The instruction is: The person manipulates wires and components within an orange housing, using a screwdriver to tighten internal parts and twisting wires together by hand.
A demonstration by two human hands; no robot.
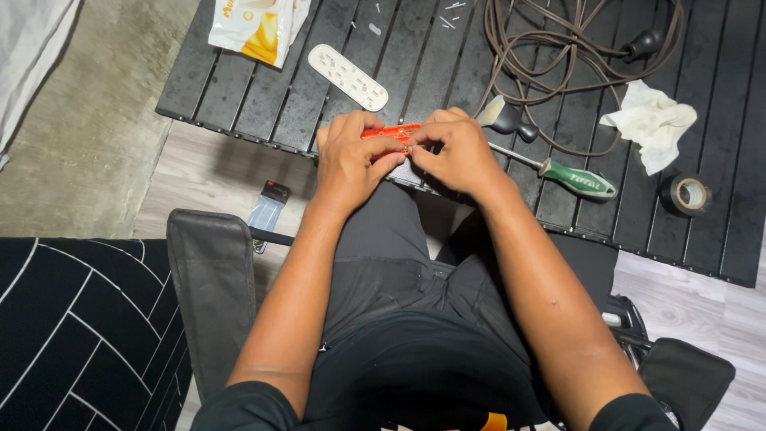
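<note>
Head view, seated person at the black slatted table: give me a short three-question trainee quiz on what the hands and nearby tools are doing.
1. True or false: both the left hand and the right hand grip the small flat orange plastic piece.
2. Which tool lies on the black slatted table just beside the right hand?
A. green-handled screwdriver
B. hammer
C. pliers
3. Fill in: the roll of black tape lies closest to the crumpled white ____.

Key: 1 true; 2 A; 3 cloth. The tangled brown cable and the white perforated plastic strip lie farther back on the table, untouched.
</note>
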